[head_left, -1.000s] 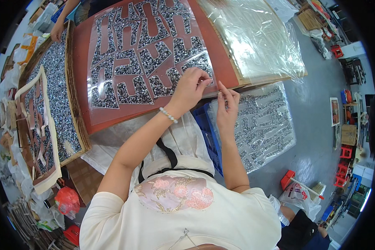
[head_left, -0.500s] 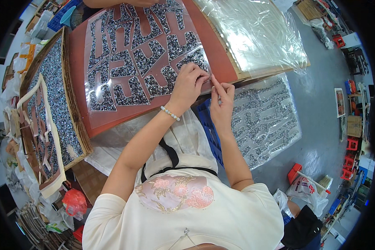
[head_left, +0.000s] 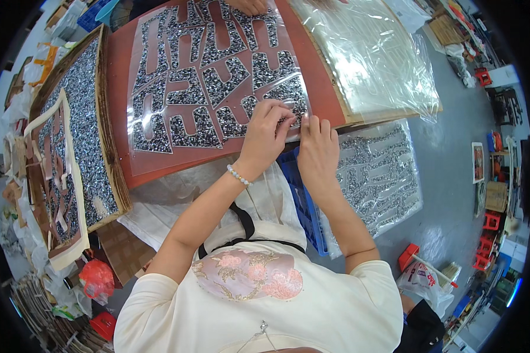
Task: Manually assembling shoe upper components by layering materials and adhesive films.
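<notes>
A clear film sheet [head_left: 141,162] lies on the reddish-brown board, covered with a glittery black-and-silver pattern [head_left: 188,87] of angular cut-out shapes. Over its near right corner my left hand [head_left: 264,134], with a beaded bracelet on the wrist, curls thumb and fingertips together in a pinch; whatever is between them is too small to make out. Just to its right, my right hand [head_left: 319,156] rests with fingers stretched forward, their tips touching the corner and edge of the sheet. Another person's hand [head_left: 248,6] is on the sheet's far edge.
To the left stands a wooden tray [head_left: 119,176] of loose glitter bits, with a cut-out stencil frame [head_left: 70,159] leaning over it. Plastic-wrapped clear sheets [head_left: 371,53] lie at the far right. Below the board's right edge are a blue crate [head_left: 303,194] and another glittery sheet [head_left: 380,173].
My right hand has gone from pinching close to my left fingers to lying with fingers forward at the sheet's corner. My left hand stays almost in place. The other person's hand has come further into view.
</notes>
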Demonstrator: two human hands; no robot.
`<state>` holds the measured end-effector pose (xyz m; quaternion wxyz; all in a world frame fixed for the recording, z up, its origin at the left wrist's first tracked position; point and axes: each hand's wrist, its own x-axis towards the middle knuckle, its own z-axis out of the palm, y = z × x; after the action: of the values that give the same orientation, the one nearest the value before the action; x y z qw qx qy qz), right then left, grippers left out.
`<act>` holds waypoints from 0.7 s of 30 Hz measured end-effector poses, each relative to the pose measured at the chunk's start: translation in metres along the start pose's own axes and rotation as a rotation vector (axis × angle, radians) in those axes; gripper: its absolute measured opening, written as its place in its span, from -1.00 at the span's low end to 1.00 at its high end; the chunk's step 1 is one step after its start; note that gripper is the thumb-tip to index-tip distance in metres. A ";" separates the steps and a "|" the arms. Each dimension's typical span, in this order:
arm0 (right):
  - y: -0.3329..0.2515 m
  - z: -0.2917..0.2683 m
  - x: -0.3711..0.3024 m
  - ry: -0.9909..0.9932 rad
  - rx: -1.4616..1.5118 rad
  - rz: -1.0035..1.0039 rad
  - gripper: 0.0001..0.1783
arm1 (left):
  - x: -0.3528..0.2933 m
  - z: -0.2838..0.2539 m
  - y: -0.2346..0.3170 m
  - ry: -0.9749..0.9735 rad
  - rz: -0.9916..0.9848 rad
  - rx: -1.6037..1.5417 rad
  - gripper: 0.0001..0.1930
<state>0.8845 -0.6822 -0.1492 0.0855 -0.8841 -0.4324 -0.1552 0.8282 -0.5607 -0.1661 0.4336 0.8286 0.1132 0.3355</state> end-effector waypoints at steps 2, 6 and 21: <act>-0.003 0.000 0.008 -0.114 -0.031 -0.099 -0.70 | -0.007 -0.019 0.003 0.001 -0.040 -0.024 -0.91; 0.011 -0.006 0.012 -0.128 0.408 0.032 -0.70 | -0.035 -0.073 -0.008 0.101 -0.091 0.068 -0.91; -0.009 0.011 -0.053 0.233 1.817 1.044 -0.65 | -0.045 -0.113 -0.020 0.074 -0.121 0.183 -0.90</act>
<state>0.8490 -0.7125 -0.1774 0.8131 -0.5438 0.0591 0.1993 0.7227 -0.4978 -0.1582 0.3712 0.8433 0.2090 0.3277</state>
